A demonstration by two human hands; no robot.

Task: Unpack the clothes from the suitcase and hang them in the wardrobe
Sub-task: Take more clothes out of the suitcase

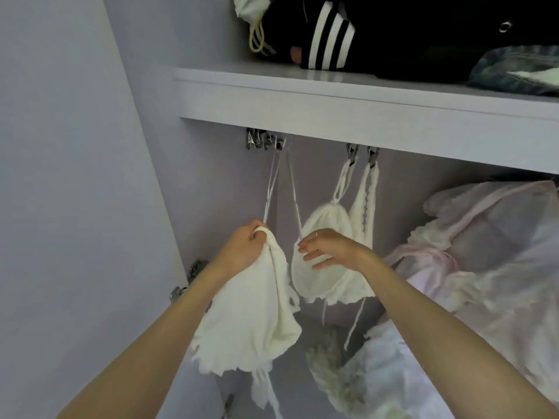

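Observation:
A cream knit top hangs by thin straps from metal clips under the wardrobe shelf. My left hand is closed on the top's left upper corner, where a strap meets the fabric. My right hand touches the top's right half with its fingers partly spread, pinching near the other strap. Behind it a second cream knit top hangs from two more clips. The suitcase is out of sight.
Pale pink and white ruffled garments fill the right side of the wardrobe. Dark clothes with white stripes lie on the shelf above. The open wardrobe door with its hinges stands at the left.

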